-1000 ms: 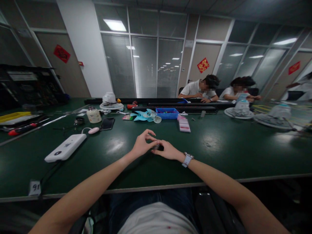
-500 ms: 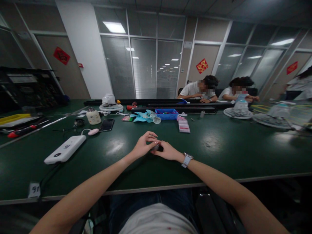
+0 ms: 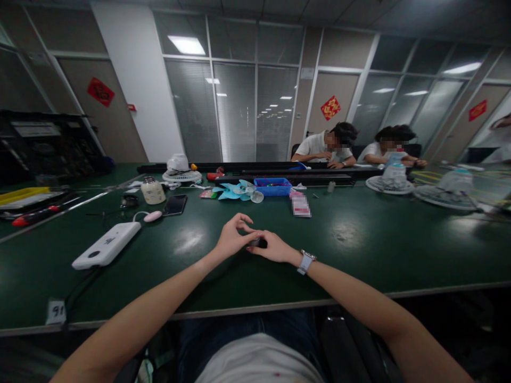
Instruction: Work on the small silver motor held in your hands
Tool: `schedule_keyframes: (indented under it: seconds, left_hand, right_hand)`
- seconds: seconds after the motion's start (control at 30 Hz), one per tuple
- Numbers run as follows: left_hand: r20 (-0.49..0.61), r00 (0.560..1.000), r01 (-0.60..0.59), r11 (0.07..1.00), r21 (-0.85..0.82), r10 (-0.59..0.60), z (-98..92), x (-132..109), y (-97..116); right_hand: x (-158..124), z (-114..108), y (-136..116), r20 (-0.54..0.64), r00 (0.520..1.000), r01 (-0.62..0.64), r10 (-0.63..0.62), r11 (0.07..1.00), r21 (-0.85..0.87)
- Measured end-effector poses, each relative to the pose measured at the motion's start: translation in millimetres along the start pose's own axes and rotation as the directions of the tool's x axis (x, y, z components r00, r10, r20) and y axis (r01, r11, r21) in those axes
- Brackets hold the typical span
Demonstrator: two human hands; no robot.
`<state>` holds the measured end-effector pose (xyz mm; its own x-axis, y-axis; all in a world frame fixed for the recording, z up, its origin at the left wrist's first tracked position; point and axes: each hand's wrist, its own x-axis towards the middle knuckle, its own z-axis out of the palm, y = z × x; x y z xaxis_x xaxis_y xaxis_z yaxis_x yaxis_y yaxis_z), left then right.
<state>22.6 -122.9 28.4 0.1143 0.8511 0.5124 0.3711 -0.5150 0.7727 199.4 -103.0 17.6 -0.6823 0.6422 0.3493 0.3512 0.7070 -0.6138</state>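
Note:
A small dark round object (image 3: 255, 242) sits low over the green table (image 3: 359, 255), mostly hidden by the fingers. My right hand (image 3: 275, 247), with a watch on the wrist, is closed round it between thumb and fingers. My left hand (image 3: 235, 235) reaches in from the left. Its thumb touches the top of the object or the right fingertips; which one I cannot tell. The other left fingers are curved and apart, with nothing between them.
Behind the hands lie light blue fan blades (image 3: 235, 190), a blue tray (image 3: 273, 186) and a pink packet (image 3: 301, 204). At left are a white power strip (image 3: 107, 246), a phone (image 3: 175, 205) and a bottle (image 3: 153, 190). Two people sit across the table.
My left fingers have lifted slightly and shifted a little to the left, away from the object. My right hand has kept its hold and hardly moved.

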Motion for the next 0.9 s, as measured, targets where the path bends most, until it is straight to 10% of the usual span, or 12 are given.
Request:
schedule_keyframes:
  seconds: [0.9]
  left_hand:
    - [0.013, 0.998, -0.070, 0.993, 0.091, 0.069, 3.0, -3.8, 3.9]
  right_hand:
    - [0.7, 1.9, 5.6, -0.011, 1.000, -0.007, 0.007, 0.999, -0.051]
